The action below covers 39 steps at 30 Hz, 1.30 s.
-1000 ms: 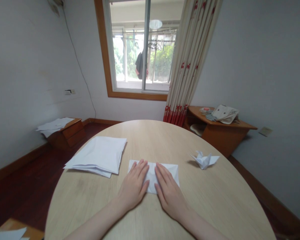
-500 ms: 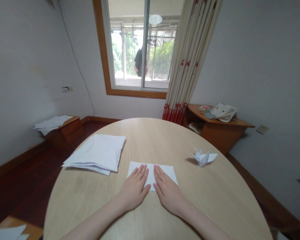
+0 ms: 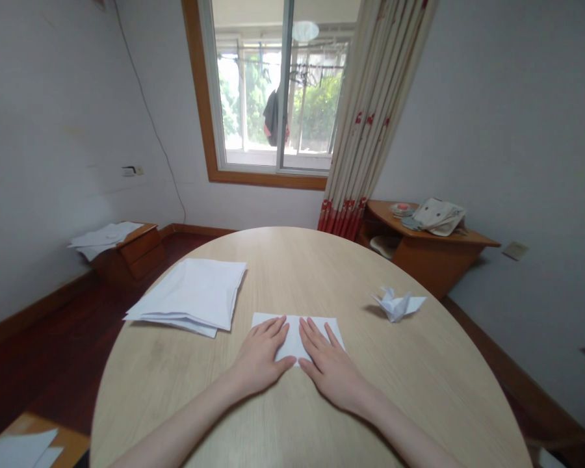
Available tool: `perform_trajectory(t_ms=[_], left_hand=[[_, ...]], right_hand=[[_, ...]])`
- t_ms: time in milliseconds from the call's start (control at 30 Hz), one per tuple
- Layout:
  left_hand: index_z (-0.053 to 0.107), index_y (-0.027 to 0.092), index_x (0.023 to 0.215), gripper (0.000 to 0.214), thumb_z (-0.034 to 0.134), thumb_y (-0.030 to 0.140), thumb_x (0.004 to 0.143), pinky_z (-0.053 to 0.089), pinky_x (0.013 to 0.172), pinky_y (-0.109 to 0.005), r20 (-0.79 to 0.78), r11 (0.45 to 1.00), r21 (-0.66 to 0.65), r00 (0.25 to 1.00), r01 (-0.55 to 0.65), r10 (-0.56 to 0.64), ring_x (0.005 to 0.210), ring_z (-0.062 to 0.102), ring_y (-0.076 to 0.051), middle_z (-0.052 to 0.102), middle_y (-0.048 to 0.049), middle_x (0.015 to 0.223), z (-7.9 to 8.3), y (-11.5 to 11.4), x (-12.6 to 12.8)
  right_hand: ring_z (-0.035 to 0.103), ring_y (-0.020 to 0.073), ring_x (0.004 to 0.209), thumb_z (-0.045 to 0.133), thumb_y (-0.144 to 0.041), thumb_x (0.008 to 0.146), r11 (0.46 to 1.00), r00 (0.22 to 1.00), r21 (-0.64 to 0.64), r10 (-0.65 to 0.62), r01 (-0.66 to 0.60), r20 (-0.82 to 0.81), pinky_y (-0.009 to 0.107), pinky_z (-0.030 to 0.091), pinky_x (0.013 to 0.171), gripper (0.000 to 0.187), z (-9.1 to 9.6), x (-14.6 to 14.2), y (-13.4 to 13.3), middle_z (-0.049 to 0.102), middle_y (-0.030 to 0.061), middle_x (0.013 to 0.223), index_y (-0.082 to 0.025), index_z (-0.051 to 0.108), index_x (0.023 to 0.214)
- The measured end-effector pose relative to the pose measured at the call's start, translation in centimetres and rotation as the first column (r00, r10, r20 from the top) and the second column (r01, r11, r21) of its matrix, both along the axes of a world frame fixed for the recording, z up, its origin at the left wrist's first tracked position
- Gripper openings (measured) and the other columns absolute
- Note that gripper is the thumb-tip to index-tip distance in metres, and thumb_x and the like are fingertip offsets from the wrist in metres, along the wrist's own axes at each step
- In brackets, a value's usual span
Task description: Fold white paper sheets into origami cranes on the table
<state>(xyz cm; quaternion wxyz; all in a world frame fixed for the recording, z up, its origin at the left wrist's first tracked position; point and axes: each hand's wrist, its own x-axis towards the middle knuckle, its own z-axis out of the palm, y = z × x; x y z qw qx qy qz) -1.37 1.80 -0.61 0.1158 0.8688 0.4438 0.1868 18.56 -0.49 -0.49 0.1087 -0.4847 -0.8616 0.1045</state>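
A small white sheet of paper [image 3: 292, 328], apparently folded, lies flat on the round wooden table [image 3: 302, 273] in front of me. My left hand [image 3: 263, 354] rests palm down on its left part, fingers stretched forward. On its right part lies my right hand [image 3: 329, 364], also flat, with its fingers spread a little. Both thumbs point inward and nearly meet at the paper's near edge. Much of the sheet is hidden under the hands. Off to the right stands a folded white paper crane [image 3: 397, 304], touched by neither hand.
A stack of white paper sheets [image 3: 190, 292] lies at the table's left. Beyond the table are a low wooden cabinet [image 3: 141, 250] with papers and a corner desk [image 3: 433, 250] bearing a cloth bag [image 3: 441, 216]. More paper [image 3: 19, 448] sits on a surface at lower left.
My right hand's fingers have spread further apart. My left thumb has shifted slightly inward along the near edge. The paper stays in place on the table; the view has tilted slightly.
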Motion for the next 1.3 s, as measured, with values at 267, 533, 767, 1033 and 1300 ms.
perform_trajectory(t_ms=[267, 533, 767, 1033, 1300], left_hand=[[0.048, 0.021, 0.134, 0.058, 0.061, 0.043, 0.082, 0.032, 0.105, -0.048, 0.013, 0.998, -0.058, 0.999, 0.035, -0.034, 0.131, 0.039, -0.03, 0.042, -0.0118, 0.144, 0.9, 0.5, -0.5], [0.047, 0.027, 0.136, 0.052, 0.058, 0.033, 0.085, 0.03, 0.106, -0.049, 0.041, 0.983, -0.134, 0.991, 0.129, -0.125, 0.131, 0.036, -0.029, 0.038, -0.008, 0.147, 1.1, 1.2, -1.9], [0.048, 0.026, 0.135, 0.055, 0.064, 0.028, 0.082, 0.027, 0.109, -0.048, -0.006, 0.968, -0.198, 0.987, 0.155, -0.159, 0.135, 0.029, -0.029, 0.033, -0.009, 0.15, 2.2, 1.8, -3.3], [0.045, 0.03, 0.137, 0.061, 0.067, 0.023, 0.08, 0.022, 0.111, -0.051, 0.007, 0.94, -0.291, 0.983, 0.176, -0.182, 0.142, 0.016, -0.029, 0.023, -0.0087, 0.154, 2.0, 2.4, -4.5], [0.037, 0.027, 0.142, 0.074, 0.072, 0.025, 0.076, 0.013, 0.114, -0.047, -0.093, 0.905, -0.42, 0.988, 0.071, -0.12, 0.143, 0.0, -0.03, 0.006, -0.0108, 0.156, 2.7, 2.8, -5.4]], right_hand=[[0.009, 0.0214, 0.143, 0.036, -0.027, 0.094, 0.993, 1.0, -0.117, -0.016, 0.016, -0.004, 0.053, 0.011, 0.115, 0.057, 0.6, 0.0, 0.2, 0.016, 0.0082, 0.154, -0.02, 0.019, 0.148], [0.002, 0.0242, 0.143, 0.032, -0.026, 0.097, 0.977, 1.0, -0.213, 0.001, -0.003, -0.008, 0.061, 0.002, 0.112, 0.052, 1.4, 1.9, 0.7, 0.017, -0.0011, 0.155, -0.035, 0.021, 0.146], [-0.013, 0.0286, 0.14, 0.046, -0.034, 0.093, 0.96, 0.997, -0.267, -0.071, 0.08, 0.044, 0.062, -0.004, 0.11, 0.054, 2.0, 3.0, 0.9, 0.005, 0.0019, 0.155, -0.037, 0.026, 0.144], [-0.02, 0.0313, 0.137, 0.059, -0.041, 0.085, 0.945, 0.986, -0.283, -0.143, 0.162, 0.085, 0.06, -0.004, 0.11, 0.069, 2.9, 4.6, 1.2, -0.005, 0.0049, 0.154, -0.034, 0.026, 0.145], [-0.026, 0.0304, 0.134, 0.067, -0.038, 0.075, 0.897, 0.965, -0.368, -0.193, 0.247, 0.177, 0.053, -0.006, 0.112, 0.091, 3.8, 5.9, 1.7, -0.015, 0.009, 0.153, -0.024, 0.015, 0.148]])
